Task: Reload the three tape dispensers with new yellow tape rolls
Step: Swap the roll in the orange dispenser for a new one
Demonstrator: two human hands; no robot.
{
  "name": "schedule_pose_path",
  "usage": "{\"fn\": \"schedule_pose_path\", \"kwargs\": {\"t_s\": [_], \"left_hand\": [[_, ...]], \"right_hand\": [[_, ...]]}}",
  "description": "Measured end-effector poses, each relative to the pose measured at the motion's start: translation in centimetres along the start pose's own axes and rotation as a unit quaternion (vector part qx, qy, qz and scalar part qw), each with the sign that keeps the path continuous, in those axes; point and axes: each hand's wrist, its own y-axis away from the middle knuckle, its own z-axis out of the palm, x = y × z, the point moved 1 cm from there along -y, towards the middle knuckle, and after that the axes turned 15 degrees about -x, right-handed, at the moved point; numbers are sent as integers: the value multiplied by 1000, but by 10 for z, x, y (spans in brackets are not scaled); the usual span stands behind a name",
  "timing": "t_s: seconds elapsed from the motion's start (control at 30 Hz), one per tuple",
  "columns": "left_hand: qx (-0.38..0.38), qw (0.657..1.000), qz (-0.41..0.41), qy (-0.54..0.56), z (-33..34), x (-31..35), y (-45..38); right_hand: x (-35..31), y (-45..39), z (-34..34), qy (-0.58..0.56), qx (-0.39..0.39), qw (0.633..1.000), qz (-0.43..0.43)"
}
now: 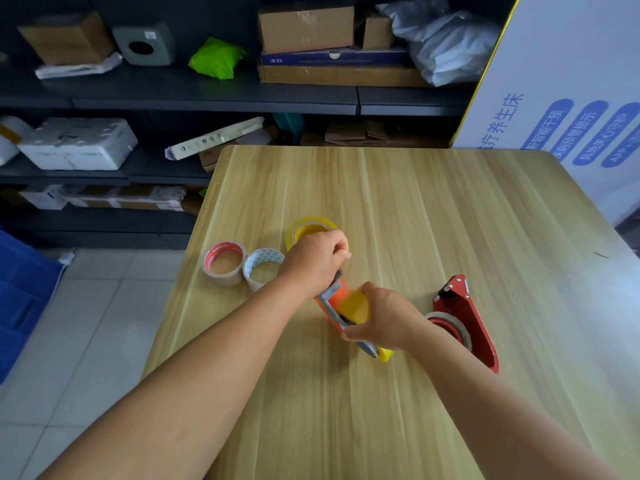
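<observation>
Centrally on the light wood-grain counter point(433, 209), a person's right hand point(384, 320) grips an orange plastic tape dispenser point(334, 299) loaded with a yellow tape roll point(358, 308), while the left hand point(317, 259) pinches its front end with curled fingers. Behind lies a loose yellow tape roll point(304, 225); left stand a red-cored brown roll point(224, 263) and a white-cored roll point(260, 268). A red metal dispenser point(467, 320) lies just right.

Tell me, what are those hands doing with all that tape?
A person is loading an orange tape dispenser on the wooden table. The left hand grips its front end; the right hand holds the yellow roll in it. Another yellow roll and a red dispenser wait nearby.
</observation>
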Motion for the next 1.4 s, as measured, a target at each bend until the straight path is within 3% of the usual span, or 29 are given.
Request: {"fn": "schedule_pose_path", "kwargs": {"t_s": [0.17, 0.5, 0.87, 1.2, 1.4], "left_hand": [[12, 999, 14, 32, 4, -1, -1], [76, 993, -42, 80, 8, -11, 1], [66, 993, -87, 35, 7, -8, -2], [109, 983, -103, 106, -1, -7, 4], [70, 981, -130, 128, -3, -12, 9]], "right_hand": [[2, 0, -3, 10, -7, 1000, -13], [3, -4, -1, -4, -7, 1000, -28], [1, -6, 1, 44, -7, 998, -43], [11, -10, -3, -17, 30, 999, 1], [11, -10, -3, -19, 34, 999, -9]]}}
